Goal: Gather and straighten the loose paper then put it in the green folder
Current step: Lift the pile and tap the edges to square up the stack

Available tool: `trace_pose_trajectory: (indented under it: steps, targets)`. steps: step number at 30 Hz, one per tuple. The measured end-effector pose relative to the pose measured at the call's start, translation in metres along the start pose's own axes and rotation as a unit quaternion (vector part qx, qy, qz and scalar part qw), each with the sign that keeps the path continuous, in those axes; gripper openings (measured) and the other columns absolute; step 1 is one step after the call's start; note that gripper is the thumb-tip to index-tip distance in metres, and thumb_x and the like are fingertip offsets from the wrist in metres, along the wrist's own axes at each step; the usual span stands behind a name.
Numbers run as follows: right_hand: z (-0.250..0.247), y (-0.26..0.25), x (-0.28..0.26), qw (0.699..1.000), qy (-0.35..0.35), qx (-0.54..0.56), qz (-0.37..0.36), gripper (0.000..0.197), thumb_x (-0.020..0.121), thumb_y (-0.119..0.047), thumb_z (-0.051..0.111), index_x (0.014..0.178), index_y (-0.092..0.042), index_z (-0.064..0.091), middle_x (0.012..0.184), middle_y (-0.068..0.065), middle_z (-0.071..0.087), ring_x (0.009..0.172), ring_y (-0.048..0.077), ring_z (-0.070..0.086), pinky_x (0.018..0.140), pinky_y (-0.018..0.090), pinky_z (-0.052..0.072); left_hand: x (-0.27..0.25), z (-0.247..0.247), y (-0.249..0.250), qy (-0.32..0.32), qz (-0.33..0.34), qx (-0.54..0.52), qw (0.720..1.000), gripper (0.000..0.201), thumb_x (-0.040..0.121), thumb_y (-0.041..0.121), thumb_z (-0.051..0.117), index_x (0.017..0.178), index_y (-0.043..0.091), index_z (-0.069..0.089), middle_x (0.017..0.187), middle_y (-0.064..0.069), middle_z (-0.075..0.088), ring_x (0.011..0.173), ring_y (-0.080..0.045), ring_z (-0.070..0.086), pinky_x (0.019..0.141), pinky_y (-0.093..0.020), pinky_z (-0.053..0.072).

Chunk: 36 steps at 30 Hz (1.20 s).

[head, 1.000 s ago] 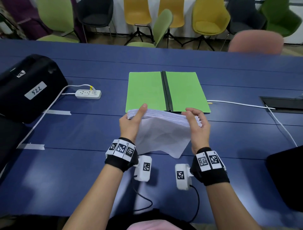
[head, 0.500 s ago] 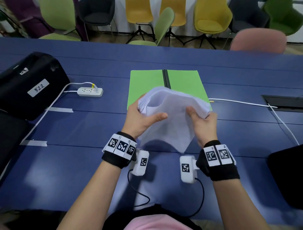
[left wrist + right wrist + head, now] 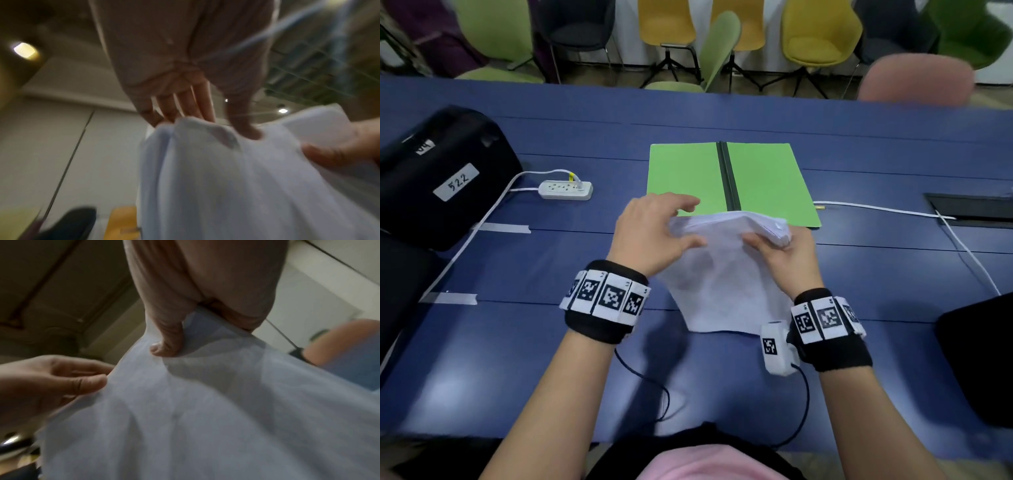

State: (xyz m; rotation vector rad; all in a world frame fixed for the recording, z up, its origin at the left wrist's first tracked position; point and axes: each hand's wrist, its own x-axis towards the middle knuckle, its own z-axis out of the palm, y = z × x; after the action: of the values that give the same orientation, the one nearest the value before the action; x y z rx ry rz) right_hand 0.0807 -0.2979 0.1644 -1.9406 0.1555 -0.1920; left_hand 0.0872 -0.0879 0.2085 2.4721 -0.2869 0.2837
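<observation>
- Folder [image 3: 688, 178] open flat on table [image 3: 859, 260], centre, far side.
- Paper [image 3: 726, 284] held above table, just before folder, between left hand [image 3: 650, 233] and right hand [image 3: 787, 257].
- Power strip [image 3: 565, 189] left of folder; case [image 3: 438, 174] further left.
- Chairs [image 3: 818, 34] behind table.

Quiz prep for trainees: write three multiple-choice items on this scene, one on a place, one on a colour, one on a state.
1. Where does the power strip lie?
A. left of the folder
B. on the folder
C. right of the folder

2. What colour is the open folder?
A. yellow
B. green
C. red

3. How is the paper stack?
A. flat inside the folder
B. held above the table by both hands
C. lying loose, untouched

Key: 1 A, it sits between the black case and the folder. 2 B, both leaves are green. 3 B, left hand and right hand hold it.
</observation>
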Motion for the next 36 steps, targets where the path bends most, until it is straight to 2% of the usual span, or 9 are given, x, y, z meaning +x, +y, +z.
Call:
trace_pose_trajectory:
  steps: [5,9,11,14,16,19,23,27,36]
  targets:
    - [0.002,-0.046,-0.004,0.992,-0.040,-0.043,-0.110,0.036,0.060,-0.056,0.067,0.081,-0.026,0.068,0.056,0.001,0.059,0.057,0.011,0.044,0.056,0.035,0.046,0.003,0.000,0.016,-0.035,0.024,0.025,0.999,0.036,0.070,0.045,0.073,0.062,0.022,0.047,0.048,0.007,0.041,0.065,-0.029,0.041,0.063,-0.036,0.045]
    - [-0.029,-0.011,0.004,0.981,-0.132,-0.138,-0.027,0.038,0.063,-0.058,0.071,0.074,-0.023,0.068,0.069,-0.007,0.068,0.068,0.011,0.061,0.067,0.034,0.050,0.006,-0.010,-0.011,0.006,-0.085,-0.190,0.978,0.026,0.062,0.038,0.073,0.079,0.020,0.068,0.072,0.002,0.074,0.071,-0.016,0.064,0.077,-0.036,0.057]
    - [-0.049,0.015,0.004,0.978,-0.135,-0.161,0.010,0.032,0.070,-0.053,0.069,0.071,-0.022,0.068,0.069,-0.007,0.069,0.069,0.014,0.062,0.066,0.030,0.049,0.007,-0.017,-0.030,0.012,-0.100,-0.265,0.959,0.010,0.068,0.019,0.077,0.067,0.019,0.068,0.068,0.017,0.072,0.066,-0.001,0.062,0.070,-0.021,0.055]
    - [-0.060,0.043,-0.001,0.994,-0.090,-0.041,0.049,0.017,0.079,-0.027,0.073,0.067,-0.018,0.065,0.054,-0.015,0.060,0.055,0.004,0.050,0.054,0.017,0.042,0.002,-0.016,-0.052,0.019,-0.111,-0.308,0.945,0.026,0.080,-0.001,0.068,0.076,0.025,0.065,0.061,0.027,0.068,0.057,0.011,0.061,0.061,-0.009,0.050]
    - [-0.054,0.053,-0.006,0.993,-0.010,0.098,0.070,0.007,0.079,-0.022,0.074,0.078,-0.021,0.066,0.057,-0.018,0.065,0.053,-0.002,0.054,0.057,0.017,0.045,-0.002,-0.006,-0.059,0.012,-0.131,-0.323,0.937,0.023,0.084,0.001,0.064,0.079,0.023,0.066,0.063,0.025,0.070,0.057,0.009,0.062,0.062,-0.011,0.051]
    - [-0.043,0.063,-0.009,0.945,0.021,0.298,0.137,0.041,0.063,-0.036,0.078,0.098,-0.018,0.065,0.084,-0.009,0.075,0.076,0.006,0.070,0.067,0.023,0.056,-0.003,0.008,-0.061,0.028,-0.173,-0.357,0.917,0.015,0.087,0.008,0.062,0.079,0.020,0.067,0.063,0.018,0.071,0.058,0.003,0.063,0.062,-0.018,0.052]
    - [-0.042,0.043,-0.004,0.956,0.031,0.284,0.062,0.042,0.058,-0.034,0.078,0.095,-0.017,0.068,0.087,-0.013,0.075,0.083,0.002,0.069,0.075,0.018,0.053,0.000,0.012,-0.062,0.083,-0.191,-0.374,0.904,0.017,0.092,0.013,0.057,0.079,0.023,0.064,0.063,0.017,0.070,0.057,0.007,0.062,0.058,-0.015,0.050]
    - [-0.037,0.036,0.002,0.957,0.056,0.285,-0.001,0.027,0.079,-0.002,0.066,0.080,-0.026,0.077,0.081,-0.021,0.073,0.078,-0.006,0.065,0.073,0.013,0.051,-0.014,0.026,-0.069,0.090,-0.212,-0.398,0.888,0.017,0.086,0.006,0.063,0.084,0.022,0.062,0.068,0.022,0.071,0.063,0.009,0.064,0.061,-0.011,0.051]
    - [0.005,0.096,-0.023,0.971,-0.020,0.194,0.138,0.017,0.082,-0.007,0.070,0.093,-0.020,0.065,0.081,-0.012,0.070,0.071,-0.001,0.064,0.067,0.016,0.051,-0.047,0.078,-0.072,0.095,-0.409,-0.462,0.781,0.017,0.080,0.037,0.070,0.077,0.021,0.064,0.085,0.001,0.067,0.078,-0.016,0.062,0.074,-0.026,0.051]
